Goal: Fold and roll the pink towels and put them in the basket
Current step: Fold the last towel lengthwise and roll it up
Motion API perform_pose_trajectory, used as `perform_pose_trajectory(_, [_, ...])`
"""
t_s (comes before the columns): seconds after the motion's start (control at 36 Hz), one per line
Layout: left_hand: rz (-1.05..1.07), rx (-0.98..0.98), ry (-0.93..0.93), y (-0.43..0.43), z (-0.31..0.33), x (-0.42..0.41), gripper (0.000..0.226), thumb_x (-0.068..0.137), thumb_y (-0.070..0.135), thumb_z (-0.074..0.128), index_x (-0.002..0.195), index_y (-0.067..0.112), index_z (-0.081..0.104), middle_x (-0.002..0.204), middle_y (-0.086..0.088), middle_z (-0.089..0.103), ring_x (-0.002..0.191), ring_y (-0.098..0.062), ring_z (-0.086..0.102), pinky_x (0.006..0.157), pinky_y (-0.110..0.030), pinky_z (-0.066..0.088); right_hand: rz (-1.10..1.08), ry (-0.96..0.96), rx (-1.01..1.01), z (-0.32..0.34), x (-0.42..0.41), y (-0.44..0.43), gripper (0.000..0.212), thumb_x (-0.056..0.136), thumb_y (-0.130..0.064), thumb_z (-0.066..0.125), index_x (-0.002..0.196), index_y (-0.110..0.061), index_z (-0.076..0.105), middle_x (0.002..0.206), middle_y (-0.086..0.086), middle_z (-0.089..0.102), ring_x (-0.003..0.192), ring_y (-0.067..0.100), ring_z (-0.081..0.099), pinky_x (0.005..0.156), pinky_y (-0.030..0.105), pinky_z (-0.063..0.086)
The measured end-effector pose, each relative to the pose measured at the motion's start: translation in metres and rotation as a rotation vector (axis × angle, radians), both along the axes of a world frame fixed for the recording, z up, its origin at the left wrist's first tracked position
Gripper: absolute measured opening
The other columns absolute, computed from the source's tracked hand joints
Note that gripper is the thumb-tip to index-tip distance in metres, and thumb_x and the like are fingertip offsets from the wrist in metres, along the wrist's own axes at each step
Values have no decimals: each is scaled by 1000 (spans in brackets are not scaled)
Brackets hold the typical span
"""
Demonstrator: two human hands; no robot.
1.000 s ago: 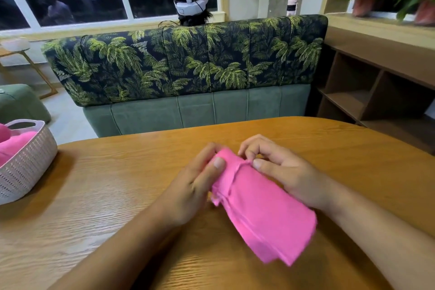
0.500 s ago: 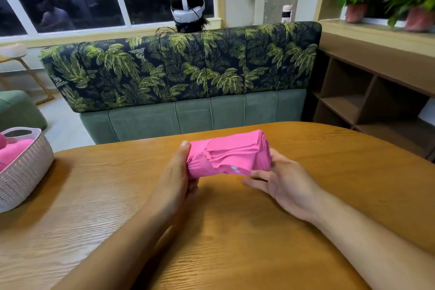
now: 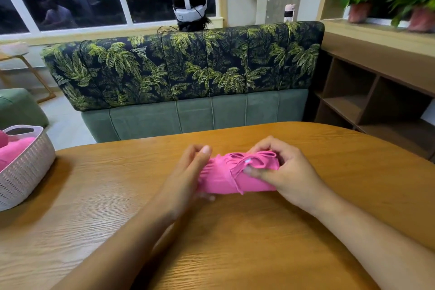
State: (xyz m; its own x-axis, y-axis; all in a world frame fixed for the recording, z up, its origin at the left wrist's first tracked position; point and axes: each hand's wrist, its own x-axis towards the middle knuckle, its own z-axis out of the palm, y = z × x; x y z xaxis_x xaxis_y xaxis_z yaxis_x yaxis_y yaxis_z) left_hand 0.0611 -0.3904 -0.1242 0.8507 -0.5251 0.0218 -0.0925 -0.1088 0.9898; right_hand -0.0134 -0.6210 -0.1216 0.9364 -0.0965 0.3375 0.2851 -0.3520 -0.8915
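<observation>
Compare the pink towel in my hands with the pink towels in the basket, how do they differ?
The rolled towel is gripped by the left hand and right hand over the middle of the table; the basket towels lie untouched in the white basket at its left edge. The rolled towel shows whole, layered edges on top; the basket towels are half hidden by the basket wall. Both are the same bright pink.

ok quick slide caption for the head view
Left hand and right hand grip a rolled pink towel at the wooden table, basket to the left.
</observation>
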Motion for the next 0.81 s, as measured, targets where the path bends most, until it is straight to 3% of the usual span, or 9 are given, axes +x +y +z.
perform_pose_trajectory(0.14, [63, -134, -285, 0, -4, -8, 40, 92, 42, 69, 114, 10, 60, 93, -15, 67, 70, -30, 65, 60, -50, 59, 76, 157, 364, 3, 2, 10, 30, 89, -22, 78, 118, -26, 72, 114, -3, 72, 105, 33, 71, 68, 46, 61])
perform_pose_trajectory(0.22, [161, -132, -341, -1, -1, -10, 31, 97, 38, 63, 101, 8, 61, 76, -15, 60, 57, -26, 55, 47, -41, 51, 124, 151, 294, -1, 1, 11, 24, 99, -17, 67, 120, -24, 76, 120, 0, 73, 110, 35, 67, 82, 55, 58])
perform_pose_trajectory(0.36, [320, -144, -297, -6, 0, -8, 34, 108, 33, 53, 89, 5, 55, 64, -5, 48, 51, -24, 46, 38, -41, 39, 196, 178, 406, -6, -4, 12, 27, 101, -5, 60, 121, -14, 76, 133, -1, 69, 109, 29, 71, 68, 56, 64])
perform_pose_trajectory(0.44, [391, -143, -189, -6, 0, -6, 35, 109, 34, 50, 90, 5, 55, 63, 3, 51, 53, -20, 45, 42, -32, 37, 211, 91, 281, -10, -4, 11, 28, 105, -7, 55, 125, -13, 74, 140, -7, 64, 128, 26, 63, 88, 62, 60])
perform_pose_trajectory(0.53, [416, -132, 5, -10, -1, -8, 36, 108, 38, 46, 94, 11, 64, 66, 8, 67, 50, -16, 50, 46, -27, 35, 185, -37, 28, -10, -7, 12, 35, 98, -20, 65, 133, -19, 69, 142, -7, 62, 139, 18, 53, 113, 37, 44])
perform_pose_trajectory(0.58, [384, -103, 133, -13, -3, -7, 44, 107, 45, 43, 100, 13, 72, 66, -6, 68, 48, -20, 53, 44, -27, 35, 148, -52, -54, -10, -8, 11, 45, 90, -26, 80, 133, -24, 67, 140, -8, 63, 134, 19, 56, 109, 35, 47])
perform_pose_trajectory(0.67, [278, -155, 243, -12, -2, -6, 50, 106, 49, 40, 108, 14, 76, 73, -18, 71, 53, -25, 59, 40, -25, 40, 90, -55, 41, -12, -6, 11, 42, 87, -22, 83, 127, -22, 70, 129, -3, 69, 120, 21, 64, 101, 37, 53])
perform_pose_trajectory(0.75, [229, -260, 120, -13, -1, -8, 43, 104, 48, 49, 114, 13, 72, 105, -10, 75, 86, -24, 68, 59, -36, 56, 8, -63, 246, -11, -5, 15, 27, 89, -21, 78, 116, -21, 75, 118, 1, 74, 109, 18, 69, 87, 32, 57])
perform_pose_trajectory(0.81, [239, -327, 39, -14, -4, -10, 42, 98, 46, 59, 115, 7, 67, 112, -17, 71, 97, -20, 66, 75, -40, 58, 4, -39, 410, -8, -6, 20, 23, 89, -22, 76, 112, -21, 77, 115, 7, 74, 100, 21, 71, 71, 35, 60])
